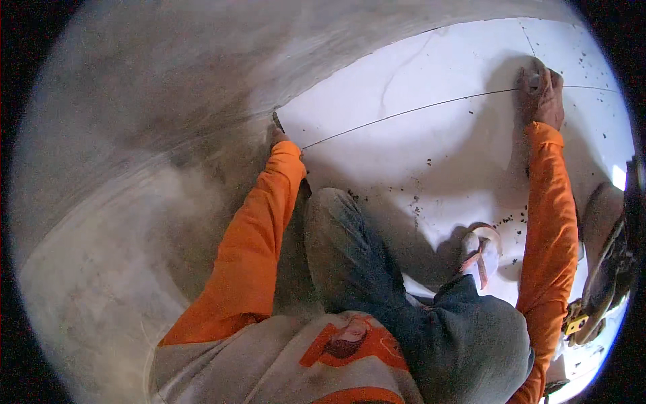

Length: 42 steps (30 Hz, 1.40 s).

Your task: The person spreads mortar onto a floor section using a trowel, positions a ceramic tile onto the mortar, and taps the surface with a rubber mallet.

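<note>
our left hand (278, 137) is at the left edge of the white tiles (404, 151), just beside the bare grey surface (168, 81); its fingers are mostly hidden, so we cannot tell its grip. our right hand (544, 97) is well apart, on the tiles near where thin joints meet, fingers bent; whether they clamp something we cannot tell. dark crumbs (428, 162) lie scattered on the tiles, some near our foot (471, 249).
</note>
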Motion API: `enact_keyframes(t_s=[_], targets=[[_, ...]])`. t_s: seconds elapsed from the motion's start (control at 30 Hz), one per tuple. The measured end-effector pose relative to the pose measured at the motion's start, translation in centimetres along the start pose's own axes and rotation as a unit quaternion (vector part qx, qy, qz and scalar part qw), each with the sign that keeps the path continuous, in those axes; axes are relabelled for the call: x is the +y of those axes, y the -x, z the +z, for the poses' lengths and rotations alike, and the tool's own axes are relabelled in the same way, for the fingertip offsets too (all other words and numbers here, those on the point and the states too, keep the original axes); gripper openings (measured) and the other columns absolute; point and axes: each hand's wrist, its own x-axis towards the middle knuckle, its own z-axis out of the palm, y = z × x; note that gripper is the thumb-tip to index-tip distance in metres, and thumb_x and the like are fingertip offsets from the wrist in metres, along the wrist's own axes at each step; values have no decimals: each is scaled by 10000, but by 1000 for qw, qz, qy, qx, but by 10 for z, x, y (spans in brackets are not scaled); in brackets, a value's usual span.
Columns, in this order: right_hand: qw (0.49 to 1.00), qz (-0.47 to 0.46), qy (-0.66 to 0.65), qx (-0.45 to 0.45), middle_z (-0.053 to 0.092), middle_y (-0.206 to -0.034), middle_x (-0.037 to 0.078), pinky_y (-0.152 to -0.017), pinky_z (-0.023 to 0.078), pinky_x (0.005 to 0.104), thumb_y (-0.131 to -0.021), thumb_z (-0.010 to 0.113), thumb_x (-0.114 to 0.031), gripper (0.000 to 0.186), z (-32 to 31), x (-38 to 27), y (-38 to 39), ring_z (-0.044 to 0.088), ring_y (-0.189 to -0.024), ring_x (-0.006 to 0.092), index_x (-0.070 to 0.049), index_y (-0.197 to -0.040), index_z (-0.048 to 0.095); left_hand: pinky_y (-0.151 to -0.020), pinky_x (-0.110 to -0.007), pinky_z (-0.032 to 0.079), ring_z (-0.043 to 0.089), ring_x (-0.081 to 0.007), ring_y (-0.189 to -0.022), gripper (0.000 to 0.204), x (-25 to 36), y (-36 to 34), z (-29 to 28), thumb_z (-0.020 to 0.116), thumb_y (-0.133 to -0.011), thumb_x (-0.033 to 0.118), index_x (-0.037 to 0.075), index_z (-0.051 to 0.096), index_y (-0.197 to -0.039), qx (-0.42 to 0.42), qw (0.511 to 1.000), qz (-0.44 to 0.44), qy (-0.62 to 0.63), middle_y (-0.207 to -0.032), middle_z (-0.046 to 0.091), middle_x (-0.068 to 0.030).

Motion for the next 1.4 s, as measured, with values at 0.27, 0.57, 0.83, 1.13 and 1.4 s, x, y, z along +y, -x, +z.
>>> enact_keyframes(t_s=[0.27, 0.57, 0.83, 1.13, 1.4], targets=[[998, -30, -45, 12, 482, -1146, 80, -802, 461, 383, -806, 536, -442, 440, 17, 34, -1, 541, -990, 283, -188, -1163, 504, -563, -456, 443, 544, -324, -798, 540, 27, 12, 35, 419, -806, 511, 65, 485, -1105, 0, 998, 37, -42, -1104, 537, -128], [999, 3, -38, -1, 497, -1115, 83, -788, 460, 389, -802, 537, -448, 426, -12, -13, 4, 544, -978, 276, -170, -1125, 527, -595, -417, 430, 528, -303, -807, 536, 12, 6, 20, 434, -794, 504, 60, 502, -1088, 6, 999, 33, 15, -1107, 531, -114], [996, 38, -79, -25, 499, -1121, 93, -804, 454, 367, -815, 527, -425, 406, -12, -5, -5, 549, -973, 275, -156, -1118, 558, -623, -383, 419, 513, -284, -814, 532, -37, -20, -31, 448, -784, 497, 56, 517, -1073, 0, 983, -17, 185, -1109, 525, -102], [958, 136, -106, -229, 616, -911, 212, -723, 481, 359, -808, 492, -499, 539, -34, 0, -59, 609, -834, 313, -33, -1060, 588, -682, -388, 406, 507, -297, -849, 567, -37, 15, -29, 432, -784, 529, 46, 513, -1071, -50, 986, 73, 145, -1119, 508, -117], [962, 11, -141, -235, 543, -540, 172, -580, 458, 396, -839, 400, -562, 651, -30, 2, -85, 578, -531, 290, 41, -698, 601, -695, -396, 427, 531, -298, -840, 544, -24, 32, -42, 449, -792, 513, 40, 526, -1049, 0, 992, 91, -87, -1071, 533, -134]])
